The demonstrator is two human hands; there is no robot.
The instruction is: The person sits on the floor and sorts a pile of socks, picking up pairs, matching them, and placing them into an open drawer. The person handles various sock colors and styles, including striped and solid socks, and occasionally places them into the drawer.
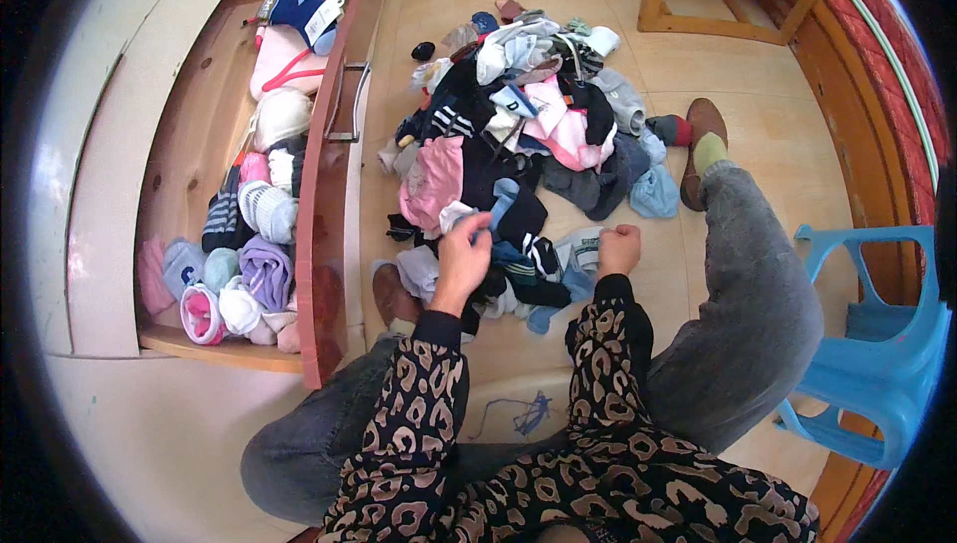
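A large mixed pile of socks and small clothes (516, 191) lies on the floor between my legs. Over its near left part is my left hand (463, 255), fingers curled, close to a white cloth (454, 215) and a light blue sock (504, 197); whether it grips anything is unclear. At the pile's near right edge, my right hand (619, 249) is closed on the end of a light grey sock (583, 245) with dark markings. A pink cloth (434, 180) lies beyond my left hand, and a blue cloth (655, 191) at the pile's right side.
On the left, an open wooden drawer (319, 244) holds rolled socks, a pink cloth item and navy-blue socks with a tag. A blue plastic stool (860, 363) stands at the right, a wooden frame (718, 28) at the top right. Blue threads (531, 414) lie near my lap.
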